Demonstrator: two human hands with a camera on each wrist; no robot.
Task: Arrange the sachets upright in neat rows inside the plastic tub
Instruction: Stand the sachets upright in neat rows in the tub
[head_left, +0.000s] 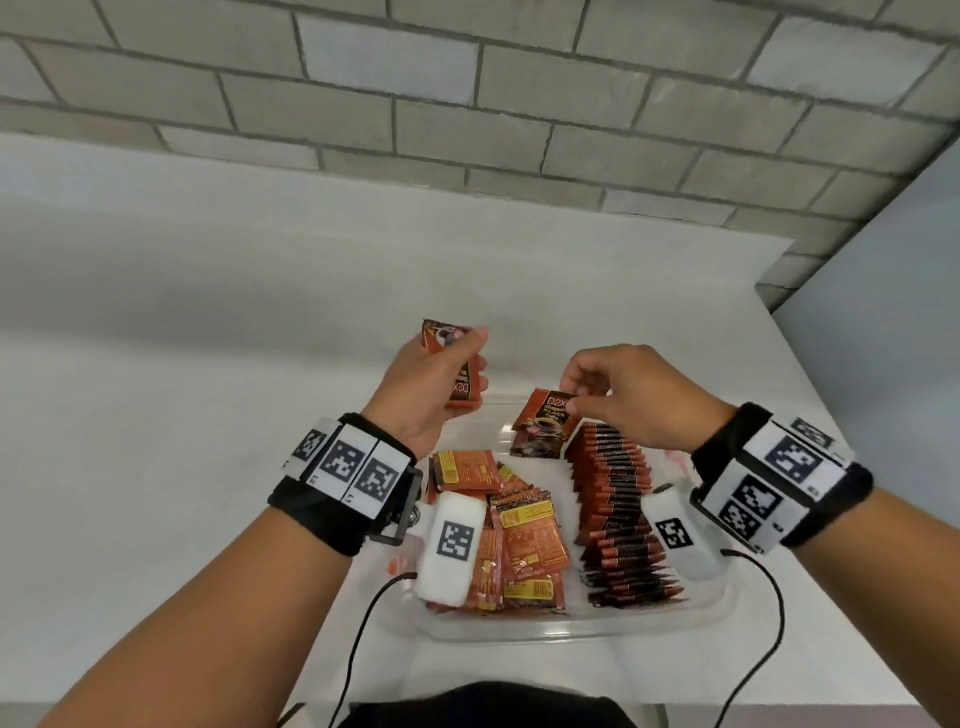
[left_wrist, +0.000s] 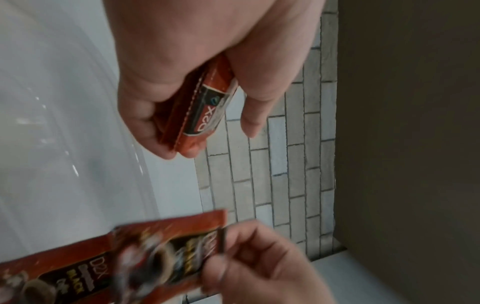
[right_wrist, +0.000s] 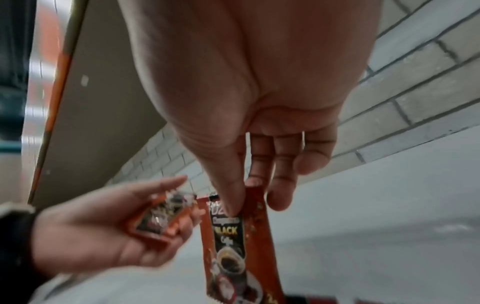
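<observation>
A clear plastic tub (head_left: 582, 621) sits on the white table before me. Along its right side stands a row of upright red-and-black sachets (head_left: 615, 512); loose orange sachets (head_left: 511, 535) lie flat in a heap on its left side. My left hand (head_left: 441, 387) is raised over the tub's far left corner and grips a small stack of sachets (head_left: 457, 371) (left_wrist: 205, 109). My right hand (head_left: 618, 392) pinches one sachet (head_left: 543, 428) (right_wrist: 233, 242) by its top edge between thumb and fingers, hanging upright above the far end of the row.
The white table (head_left: 208, 415) runs wide to the left and behind the tub. A grey brick wall (head_left: 467, 104) stands at the back, and a plain panel (head_left: 893, 270) at the right. Black cables (head_left: 358, 634) trail from both wrist units toward me.
</observation>
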